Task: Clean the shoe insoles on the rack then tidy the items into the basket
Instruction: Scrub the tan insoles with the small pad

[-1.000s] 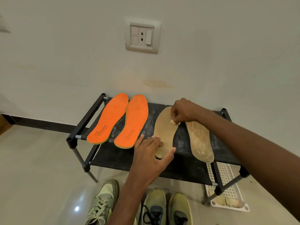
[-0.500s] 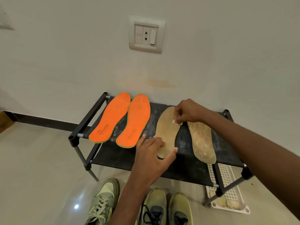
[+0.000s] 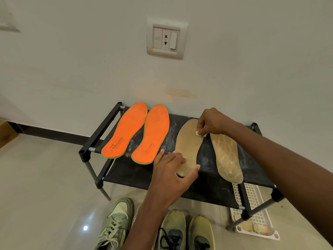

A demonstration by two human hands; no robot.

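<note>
The tan insole lies on the rack with its long axis running away from the person, toe toward the wall, heel nearest. The left hand rests with straight fingers on the heel end, pinning it; the right hand pinches a small pale wad against the insole's toe-end edge, so the right is the nearer to the uncleaned length. A second tan insole, blotchy, lies just beside it; two orange insoles, matte and foam-like, sit further left. The rack's dark fabric looks dusty. A white lattice basket stands on the floor under the rack's right end
</note>
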